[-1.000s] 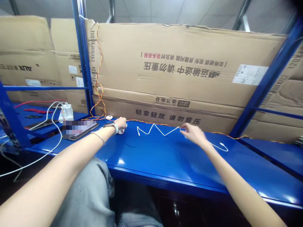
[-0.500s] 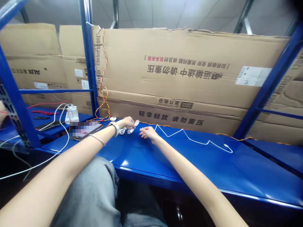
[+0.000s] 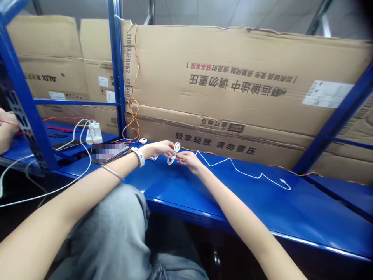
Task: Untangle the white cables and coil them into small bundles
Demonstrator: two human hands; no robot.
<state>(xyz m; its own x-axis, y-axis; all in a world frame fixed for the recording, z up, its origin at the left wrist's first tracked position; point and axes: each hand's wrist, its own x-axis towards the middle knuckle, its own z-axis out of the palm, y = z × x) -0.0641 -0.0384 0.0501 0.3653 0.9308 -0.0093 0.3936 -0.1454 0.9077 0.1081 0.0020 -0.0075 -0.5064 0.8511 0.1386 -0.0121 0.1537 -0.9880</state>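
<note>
Cable (image 3: 174, 154) is bunching into a small white loop just above the blue steel worktop (image 3: 262, 210), and the hands have now come together around it. The left hand (image 3: 159, 148) is narrowly pinching the loop, while the right hand (image 3: 189, 160) is pressing its fingertips against it; whether those fingers are actually gripping, I cannot tell. The loose length is zigzagging rightward along the worktop to a white connector (image 3: 284, 181). An orange-and-yellow twisted wire (image 3: 134, 112) is trailing down a blue shelf upright (image 3: 118, 66) and running along the back edge, close behind the hands. A phone with a blurred screen (image 3: 112, 153) is lying to the left, near a white charger (image 3: 94, 133), and a co-worker's hand (image 3: 7, 130) is working beyond the upright.
</note>
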